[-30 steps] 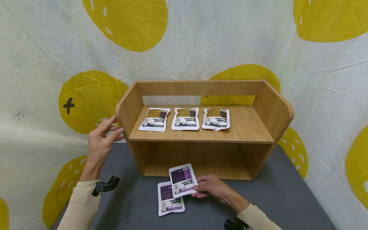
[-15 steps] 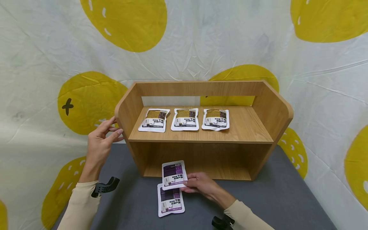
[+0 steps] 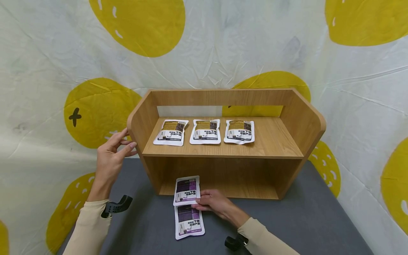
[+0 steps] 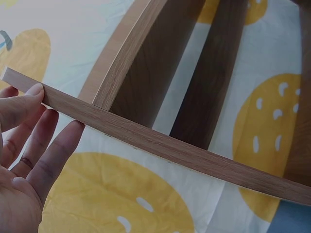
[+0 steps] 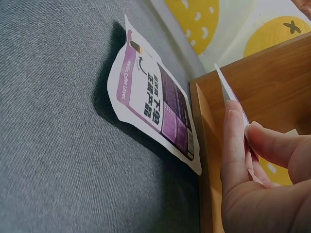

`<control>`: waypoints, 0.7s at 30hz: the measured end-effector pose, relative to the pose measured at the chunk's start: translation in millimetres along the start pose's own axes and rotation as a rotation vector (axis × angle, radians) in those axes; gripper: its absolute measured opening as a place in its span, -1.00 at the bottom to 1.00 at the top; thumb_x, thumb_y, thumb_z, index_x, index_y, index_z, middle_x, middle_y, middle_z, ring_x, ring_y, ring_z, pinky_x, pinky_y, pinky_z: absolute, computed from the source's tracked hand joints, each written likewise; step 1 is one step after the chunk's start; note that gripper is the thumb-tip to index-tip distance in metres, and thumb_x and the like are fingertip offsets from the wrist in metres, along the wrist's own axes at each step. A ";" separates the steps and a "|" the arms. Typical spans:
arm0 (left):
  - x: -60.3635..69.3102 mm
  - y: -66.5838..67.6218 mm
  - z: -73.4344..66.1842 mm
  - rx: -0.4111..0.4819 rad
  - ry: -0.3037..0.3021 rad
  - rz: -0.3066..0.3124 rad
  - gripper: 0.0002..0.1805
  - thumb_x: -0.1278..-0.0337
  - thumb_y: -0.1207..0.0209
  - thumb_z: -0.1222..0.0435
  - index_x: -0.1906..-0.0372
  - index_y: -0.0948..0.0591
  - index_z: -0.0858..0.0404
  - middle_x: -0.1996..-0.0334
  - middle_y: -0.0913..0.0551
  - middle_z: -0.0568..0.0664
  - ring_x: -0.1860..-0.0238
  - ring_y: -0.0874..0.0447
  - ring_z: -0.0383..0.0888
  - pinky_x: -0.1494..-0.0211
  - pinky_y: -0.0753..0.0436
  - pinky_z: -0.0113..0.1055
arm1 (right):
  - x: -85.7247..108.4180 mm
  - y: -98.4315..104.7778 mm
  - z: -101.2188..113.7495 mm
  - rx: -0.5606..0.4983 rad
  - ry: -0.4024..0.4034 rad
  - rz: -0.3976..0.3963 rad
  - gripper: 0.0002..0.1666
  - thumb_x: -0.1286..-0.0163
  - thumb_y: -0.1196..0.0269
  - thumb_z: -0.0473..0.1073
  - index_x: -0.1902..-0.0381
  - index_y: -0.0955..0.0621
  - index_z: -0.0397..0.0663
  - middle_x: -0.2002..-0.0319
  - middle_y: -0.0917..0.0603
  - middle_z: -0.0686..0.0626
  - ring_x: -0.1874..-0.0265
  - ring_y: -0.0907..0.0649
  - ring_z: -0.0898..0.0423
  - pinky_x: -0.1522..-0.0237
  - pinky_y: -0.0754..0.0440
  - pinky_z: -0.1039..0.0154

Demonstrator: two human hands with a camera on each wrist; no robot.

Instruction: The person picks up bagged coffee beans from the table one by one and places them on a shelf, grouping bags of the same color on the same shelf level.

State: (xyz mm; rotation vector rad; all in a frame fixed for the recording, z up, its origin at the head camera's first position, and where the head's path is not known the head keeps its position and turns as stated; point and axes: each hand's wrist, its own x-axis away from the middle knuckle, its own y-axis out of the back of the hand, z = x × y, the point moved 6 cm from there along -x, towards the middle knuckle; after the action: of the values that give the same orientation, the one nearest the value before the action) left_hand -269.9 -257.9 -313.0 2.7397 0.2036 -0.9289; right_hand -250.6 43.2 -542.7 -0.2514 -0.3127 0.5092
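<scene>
My right hand [image 3: 214,204] pinches a white-and-purple coffee pouch [image 3: 186,190] by its right edge, in front of the lower compartment. Seen from the right wrist, the held pouch [image 5: 226,90] is nearly edge-on between thumb and fingers. A second purple pouch [image 3: 190,223] lies on the table just below it, its top partly covered. At the left, my left hand [image 3: 111,159] grips the side panel of a two-tier wooden shelf [image 3: 220,151]. The left wrist view has the thumb [image 4: 34,91] on the panel's edge and the fingertips beneath.
Three white-and-brown pouches [image 3: 170,132] lie in a row on the upper tier, left to centre. The grey table [image 3: 306,219] extends around the shelf. A white cloth with yellow shapes [image 3: 204,42] hangs behind.
The right hand has carried the held purple pouch leftward and slightly up toward the shelf, uncovering more of the one on the table. The left hand stays on the side panel.
</scene>
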 end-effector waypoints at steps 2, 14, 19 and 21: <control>-0.1 0.2 0.4 0.002 0.001 -0.001 -0.38 -0.23 -0.26 0.56 -0.39 -0.54 0.15 -0.12 -0.59 0.00 0.14 -0.67 -0.18 0.23 -0.80 -0.31 | -2.9 -1.7 -1.4 0.002 0.004 -0.002 -0.58 -0.48 -0.13 -0.49 -0.21 -0.37 -0.65 -0.03 -0.63 -0.47 0.10 -0.79 -0.06 0.02 -0.78 0.27; -0.4 0.1 0.7 0.005 -0.008 0.003 -0.37 -0.23 -0.26 0.58 -0.39 -0.54 0.17 -0.13 -0.59 0.01 0.13 -0.68 -0.19 0.22 -0.79 -0.29 | -12.7 -12.0 -13.0 -0.035 -0.046 -0.046 -0.65 -0.49 -0.12 -0.47 -0.13 -0.44 -0.66 0.22 -0.75 -0.25 0.27 -0.79 0.09 0.12 -0.79 0.36; -0.3 0.3 1.0 0.005 -0.004 0.001 -0.38 -0.23 -0.26 0.57 -0.39 -0.54 0.16 -0.13 -0.59 0.01 0.13 -0.68 -0.18 0.23 -0.79 -0.29 | -12.6 -13.7 -18.2 0.012 -0.089 -0.097 -0.71 -0.51 -0.19 -0.34 -0.01 -0.54 -0.55 0.46 -0.75 -0.08 0.50 -0.75 0.24 0.37 -0.77 0.46; -0.1 0.3 1.2 0.002 -0.002 0.001 -0.38 -0.23 -0.26 0.57 -0.39 -0.54 0.16 -0.13 -0.59 0.01 0.13 -0.68 -0.18 0.23 -0.79 -0.30 | -11.9 -14.6 -20.4 0.043 -0.104 -0.108 -0.72 -0.50 -0.21 -0.31 0.02 -0.57 -0.53 0.48 -0.75 -0.06 0.53 -0.74 0.25 0.41 -0.76 0.47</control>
State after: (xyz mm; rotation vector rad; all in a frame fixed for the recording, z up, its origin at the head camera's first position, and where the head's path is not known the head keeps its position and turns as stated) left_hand -270.6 -258.5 -313.8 2.7403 0.2011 -0.9315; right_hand -246.9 21.5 -559.7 -0.1652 -0.4140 0.4222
